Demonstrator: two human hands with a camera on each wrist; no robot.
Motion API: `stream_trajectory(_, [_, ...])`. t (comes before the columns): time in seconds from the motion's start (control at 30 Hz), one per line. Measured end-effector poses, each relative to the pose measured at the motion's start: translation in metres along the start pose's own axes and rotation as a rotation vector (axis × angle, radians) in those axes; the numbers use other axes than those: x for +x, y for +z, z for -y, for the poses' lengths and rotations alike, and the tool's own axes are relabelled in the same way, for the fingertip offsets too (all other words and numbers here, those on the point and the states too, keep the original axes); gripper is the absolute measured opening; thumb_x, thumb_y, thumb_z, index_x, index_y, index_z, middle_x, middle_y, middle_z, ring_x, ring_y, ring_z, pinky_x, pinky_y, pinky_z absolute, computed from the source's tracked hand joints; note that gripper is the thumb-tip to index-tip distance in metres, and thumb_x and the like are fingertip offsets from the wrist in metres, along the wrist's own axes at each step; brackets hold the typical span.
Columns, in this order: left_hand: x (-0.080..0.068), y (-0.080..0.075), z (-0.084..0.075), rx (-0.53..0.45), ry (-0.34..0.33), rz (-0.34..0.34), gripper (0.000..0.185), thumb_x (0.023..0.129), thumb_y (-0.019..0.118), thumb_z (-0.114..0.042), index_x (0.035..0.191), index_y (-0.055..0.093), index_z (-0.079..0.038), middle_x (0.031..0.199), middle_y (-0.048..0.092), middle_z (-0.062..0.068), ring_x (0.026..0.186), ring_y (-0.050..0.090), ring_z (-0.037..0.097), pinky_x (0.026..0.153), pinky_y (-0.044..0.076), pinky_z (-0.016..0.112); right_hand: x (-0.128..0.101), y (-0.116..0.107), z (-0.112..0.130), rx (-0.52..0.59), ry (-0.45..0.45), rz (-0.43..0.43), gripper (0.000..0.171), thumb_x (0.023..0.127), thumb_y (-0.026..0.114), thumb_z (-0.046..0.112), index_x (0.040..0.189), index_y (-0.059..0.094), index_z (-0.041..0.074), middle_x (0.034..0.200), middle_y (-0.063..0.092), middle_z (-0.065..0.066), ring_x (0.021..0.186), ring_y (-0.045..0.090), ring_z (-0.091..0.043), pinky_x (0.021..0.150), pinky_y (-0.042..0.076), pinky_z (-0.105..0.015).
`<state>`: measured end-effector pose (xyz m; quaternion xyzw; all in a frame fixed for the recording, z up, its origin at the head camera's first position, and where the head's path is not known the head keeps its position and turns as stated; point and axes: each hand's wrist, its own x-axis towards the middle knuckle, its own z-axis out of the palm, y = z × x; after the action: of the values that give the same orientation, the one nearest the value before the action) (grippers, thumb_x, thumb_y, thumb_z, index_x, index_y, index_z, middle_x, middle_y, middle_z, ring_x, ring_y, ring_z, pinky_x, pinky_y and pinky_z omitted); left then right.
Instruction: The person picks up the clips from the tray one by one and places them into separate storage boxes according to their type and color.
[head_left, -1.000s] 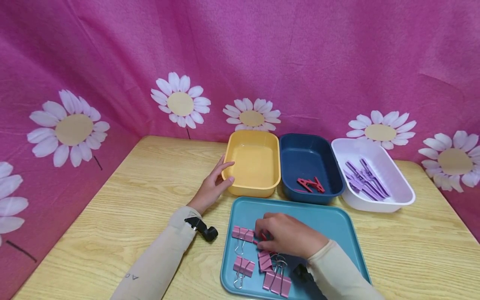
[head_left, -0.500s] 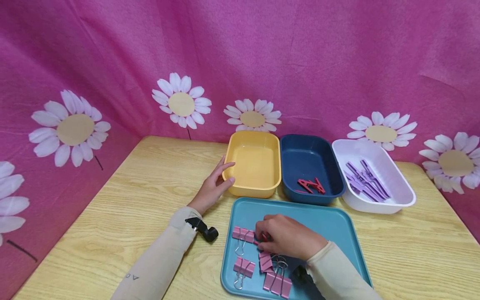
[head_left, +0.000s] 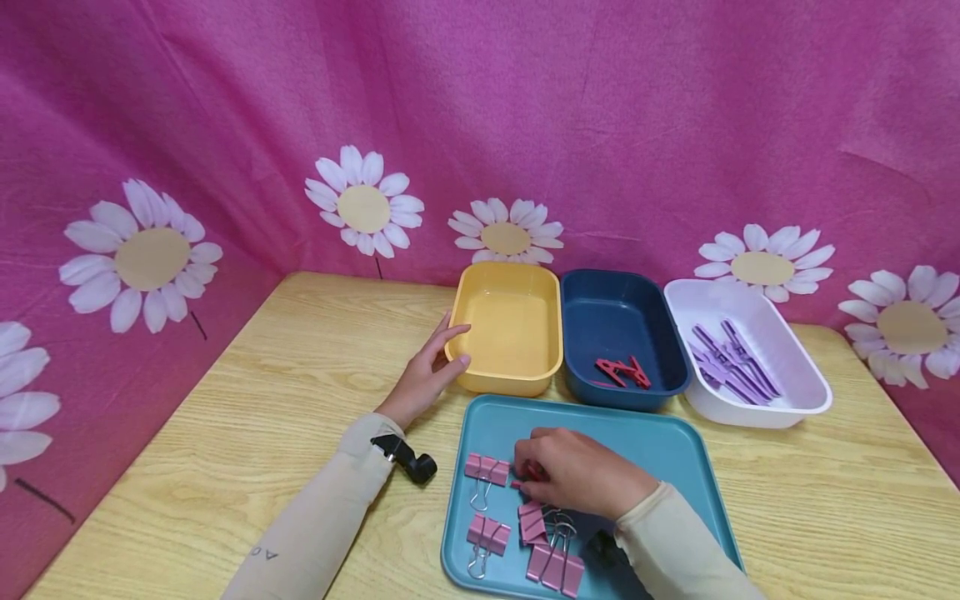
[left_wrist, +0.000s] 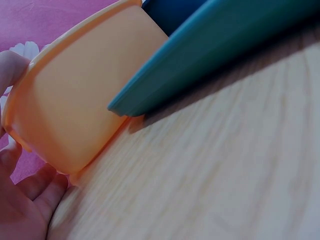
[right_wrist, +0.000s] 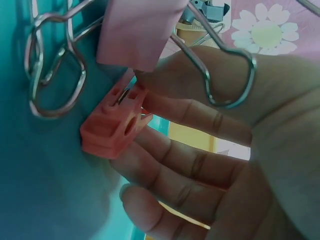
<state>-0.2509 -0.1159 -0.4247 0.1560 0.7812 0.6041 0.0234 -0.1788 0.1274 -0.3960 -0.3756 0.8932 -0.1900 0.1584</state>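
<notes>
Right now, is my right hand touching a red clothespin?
Touching. The right wrist view shows your right hand with its fingers against the red clothespin, no gap between them.

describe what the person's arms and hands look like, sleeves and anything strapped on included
Both hands, left and right, are ungloved. The left sleeve and right sleeve are plain beige. The left bears a small dark marking with a triangle. A black device sits at the left wrist; a dark one shows by the right.
</notes>
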Motion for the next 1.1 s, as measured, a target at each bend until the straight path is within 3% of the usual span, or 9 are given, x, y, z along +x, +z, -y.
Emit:
stream_trajectory(0.27, [-0.001,-0.002,-0.002,-0.007,-0.004,-0.002,0.051,0.098,0.057,-0.021,0.146,0.043,-0.014,0.162,0.008,0.005,0.145,0.019,0.020,0.114,0.026,0.035,-0.001,-0.005,-0.001,0.009,0.011,-0.011,0.010,0.085,0.075,0.022,0.094,0.070,0.020,0.079,0.056,0.011,0.072,0.050,-0.006,0.064,0.048,-0.021])
stream_trajectory(0.5, [0.014,0.001,0.037,-0.013,0.021,-0.041,0.050,0.096,0.060,-0.031,0.143,0.046,-0.025,0.160,0.011,-0.011,0.143,0.022,0.014,0.114,0.027,0.035,-0.004,-0.012,-0.006,0.002,-0.010,-0.069,0.011,0.084,0.075,0.017,0.093,0.068,0.020,0.084,0.060,0.010,0.075,0.052,-0.006,0.067,0.051,-0.023])
stream_trajectory(0.7, [0.014,0.002,0.037,-0.004,0.029,-0.032,0.047,0.096,0.060,-0.031,0.142,0.047,-0.030,0.161,0.011,-0.010,0.143,0.023,0.014,0.114,0.028,0.034,-0.008,-0.018,-0.011,0.009,-0.057,-0.126,0.012,0.083,0.075,0.014,0.089,0.068,0.021,0.082,0.060,0.010,0.074,0.053,-0.009,0.064,0.049,-0.022])
stream_trajectory(1.1, [0.013,0.002,0.036,-0.004,0.027,-0.032,0.048,0.096,0.060,-0.031,0.142,0.046,-0.030,0.162,0.010,-0.008,0.142,0.025,0.015,0.113,0.029,0.034,-0.009,-0.036,-0.011,-0.016,-0.031,-0.192,0.011,0.083,0.076,0.017,0.088,0.067,0.021,0.079,0.058,0.011,0.075,0.055,-0.013,0.062,0.048,-0.023])
